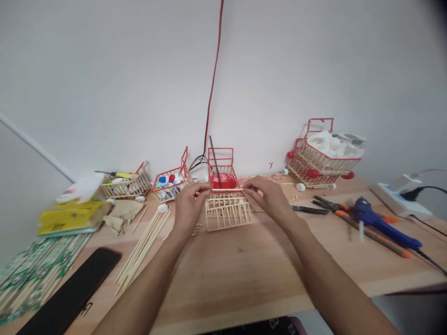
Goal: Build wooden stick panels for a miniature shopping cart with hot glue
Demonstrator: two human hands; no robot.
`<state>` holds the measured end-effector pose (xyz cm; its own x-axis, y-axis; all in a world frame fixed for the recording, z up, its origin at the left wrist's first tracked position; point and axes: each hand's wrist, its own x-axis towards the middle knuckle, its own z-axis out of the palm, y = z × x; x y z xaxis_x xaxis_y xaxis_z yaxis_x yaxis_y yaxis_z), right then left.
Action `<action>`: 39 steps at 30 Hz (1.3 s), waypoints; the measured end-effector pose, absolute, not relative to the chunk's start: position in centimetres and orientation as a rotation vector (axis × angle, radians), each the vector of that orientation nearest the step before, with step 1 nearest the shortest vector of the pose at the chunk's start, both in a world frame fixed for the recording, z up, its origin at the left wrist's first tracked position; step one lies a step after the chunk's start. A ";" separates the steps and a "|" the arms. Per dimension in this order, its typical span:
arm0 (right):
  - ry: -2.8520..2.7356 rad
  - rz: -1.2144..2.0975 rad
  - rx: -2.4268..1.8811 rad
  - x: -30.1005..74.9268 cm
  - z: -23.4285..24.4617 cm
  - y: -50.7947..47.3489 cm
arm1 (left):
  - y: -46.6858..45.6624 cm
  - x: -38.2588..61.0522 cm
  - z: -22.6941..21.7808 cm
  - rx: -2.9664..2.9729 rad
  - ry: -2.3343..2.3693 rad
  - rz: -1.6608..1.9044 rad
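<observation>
My left hand (190,204) and my right hand (267,197) are both closed in a pinch. Between their fingertips runs a thin pale bamboo stick (226,190), level with the front rim of a small red-rimmed stick cart (221,157). Inside that cart sits a red dish (228,181) with a dark thin rod (215,160) leaning out of it. Just in front, below my hands, a slatted panel of bare sticks (228,216) stands tilted on the wooden table (240,274). The exact ends of the held stick are covered by my fingers.
Left are two filled stick carts (125,186) (169,186), loose bamboo sticks (145,251), a yellow packet (71,218), wrapped chopsticks (38,270) and a black phone (71,293). Right are a larger cart (319,163), pliers (331,204), a blue glue gun (384,223) and a power strip (400,200).
</observation>
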<state>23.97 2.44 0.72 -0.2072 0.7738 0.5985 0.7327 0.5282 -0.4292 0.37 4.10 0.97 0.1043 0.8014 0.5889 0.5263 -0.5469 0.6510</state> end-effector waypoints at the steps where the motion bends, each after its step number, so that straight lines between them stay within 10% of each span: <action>1: -1.959 0.057 -1.232 23.9 0.7 2.5 | 4.0 0.4 0.9 2.144 1.331 1.411; 39: -2.009 -0.083 -1.282 23.8 -0.5 3.1 | 4.2 0.4 0.2 2.303 1.445 1.378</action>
